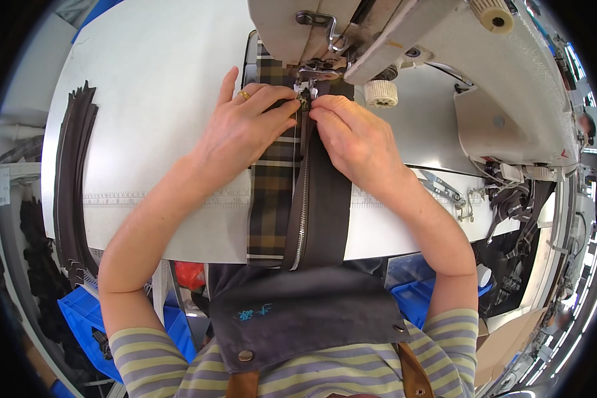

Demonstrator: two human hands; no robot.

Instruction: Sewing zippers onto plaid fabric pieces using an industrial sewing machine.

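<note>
A dark zipper (pixel 303 219) with metal teeth runs lengthwise over plaid fabric (pixel 266 219) and a plain dark fabric strip (pixel 330 212). Its far end lies just in front of the presser foot (pixel 313 87) of a sewing machine (pixel 411 40). My left hand (pixel 249 123) pinches the zipper's end from the left, thumb and forefinger together, with the little finger raised and a ring on one finger. From the right, my right hand (pixel 358 136) pinches the same end, its fingers curled. The fingertips of both hands nearly meet below the foot. The near end of the zipper hangs over the table's front edge.
A stack of dark zippers (pixel 76 172) lies at the table's left. On the right are thread snips (pixel 441 188) and small metal parts (pixel 469 205), beside dark fabric scraps (pixel 521 205). A printed ruler scale (pixel 132 198) crosses the white table (pixel 146 79). Blue bins (pixel 89 325) stand below.
</note>
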